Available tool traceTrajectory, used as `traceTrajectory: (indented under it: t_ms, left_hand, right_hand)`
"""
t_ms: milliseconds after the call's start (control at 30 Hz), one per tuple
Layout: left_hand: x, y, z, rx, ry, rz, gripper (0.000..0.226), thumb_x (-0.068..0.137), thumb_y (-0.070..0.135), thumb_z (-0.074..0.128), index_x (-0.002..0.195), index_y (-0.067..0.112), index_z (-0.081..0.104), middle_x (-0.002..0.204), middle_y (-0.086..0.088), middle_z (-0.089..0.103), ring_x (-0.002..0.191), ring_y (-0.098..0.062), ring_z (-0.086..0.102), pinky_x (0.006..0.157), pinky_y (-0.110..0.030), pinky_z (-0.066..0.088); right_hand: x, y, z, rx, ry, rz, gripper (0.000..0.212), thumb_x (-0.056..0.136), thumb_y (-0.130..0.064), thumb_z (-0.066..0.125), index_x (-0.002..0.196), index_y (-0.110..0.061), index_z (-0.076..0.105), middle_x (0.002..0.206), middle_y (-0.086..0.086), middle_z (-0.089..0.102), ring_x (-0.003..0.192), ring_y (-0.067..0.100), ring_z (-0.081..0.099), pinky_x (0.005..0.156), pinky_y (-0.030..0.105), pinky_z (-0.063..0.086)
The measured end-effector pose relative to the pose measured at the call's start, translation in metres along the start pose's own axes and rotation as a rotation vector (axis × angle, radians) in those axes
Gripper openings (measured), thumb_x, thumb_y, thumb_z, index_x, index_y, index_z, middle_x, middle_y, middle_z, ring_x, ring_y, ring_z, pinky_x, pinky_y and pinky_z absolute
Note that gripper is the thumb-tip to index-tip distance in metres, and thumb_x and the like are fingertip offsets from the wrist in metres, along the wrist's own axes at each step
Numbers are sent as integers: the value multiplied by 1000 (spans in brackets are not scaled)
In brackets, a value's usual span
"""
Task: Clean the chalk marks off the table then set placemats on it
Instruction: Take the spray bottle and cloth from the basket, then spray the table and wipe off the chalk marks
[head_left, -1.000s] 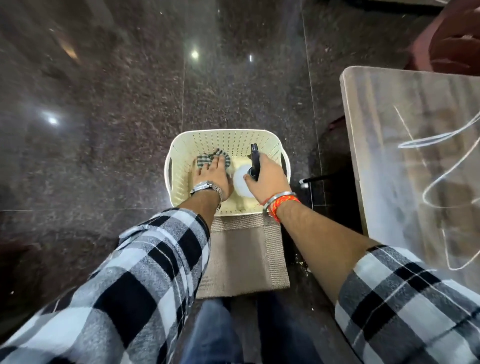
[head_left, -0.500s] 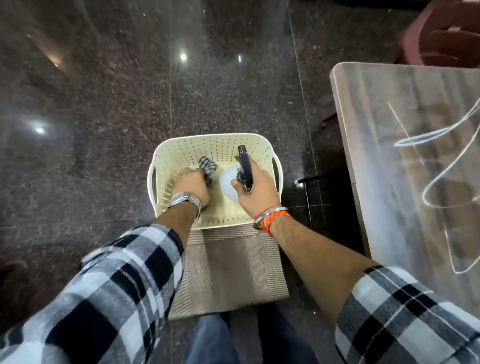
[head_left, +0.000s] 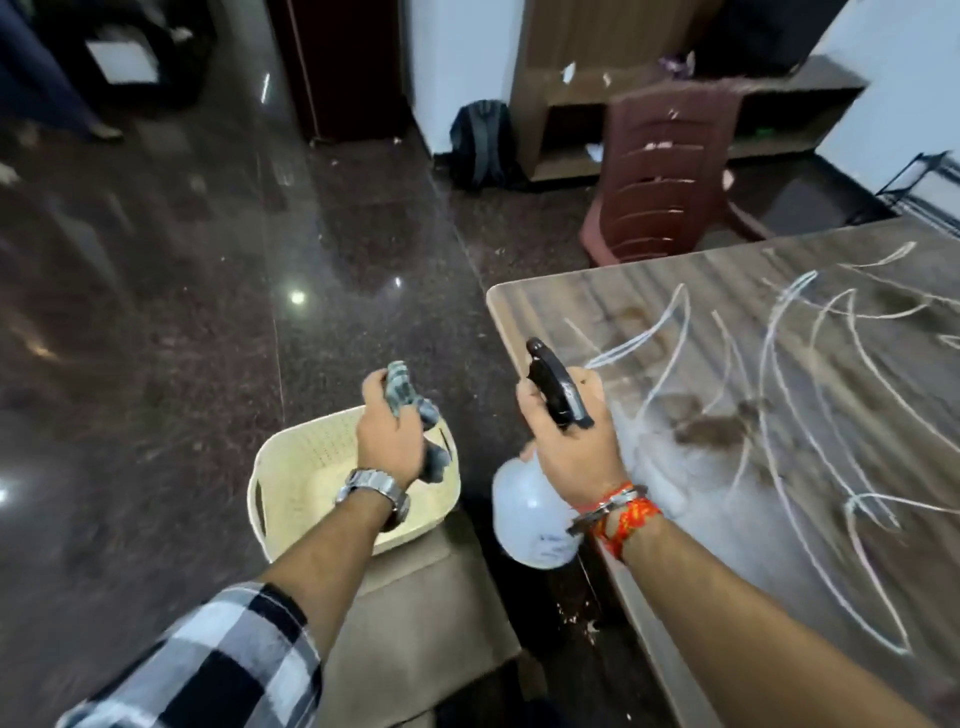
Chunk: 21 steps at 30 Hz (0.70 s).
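Two hands, both loaded: left hand closed round checked cloth above basket; right hand gripped spray bottle at table edge. Chalk marks uncleaned. Risk: overspray dripping onto placemats below.

Wood-grain table w/ white chalk scribbles just right of right hand, beige woven placemat flat on floor below left hand, under basket
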<state>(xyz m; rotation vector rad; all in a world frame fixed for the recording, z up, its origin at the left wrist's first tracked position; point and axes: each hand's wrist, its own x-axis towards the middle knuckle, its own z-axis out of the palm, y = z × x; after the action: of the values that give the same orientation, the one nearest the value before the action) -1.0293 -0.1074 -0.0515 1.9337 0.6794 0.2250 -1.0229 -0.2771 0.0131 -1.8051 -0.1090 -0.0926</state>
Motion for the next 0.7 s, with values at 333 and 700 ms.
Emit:
traceTrajectory:
  t_ms: [333,700]
  left_hand:
    - [-98,101,113,190,-283,226,47,94,12,42,141,18,40,114,-21,64,102,-39,60,83,-33,44]
    - [-184,132,204,282,-49,127,39,90,11,41,127,21,45,106,-6,62,91,-29,60,77,-28,42]
  right_hand:
    - [23,30,-155,-299,23,243,30,75,-52,59,71,-22,56,67,2,65,71,36,67,72,50,59]
    - [42,64,-270,-262,-214,403,18,84,-12,52,91,-2,65,83,13,66,60,23,66,63,42,64]
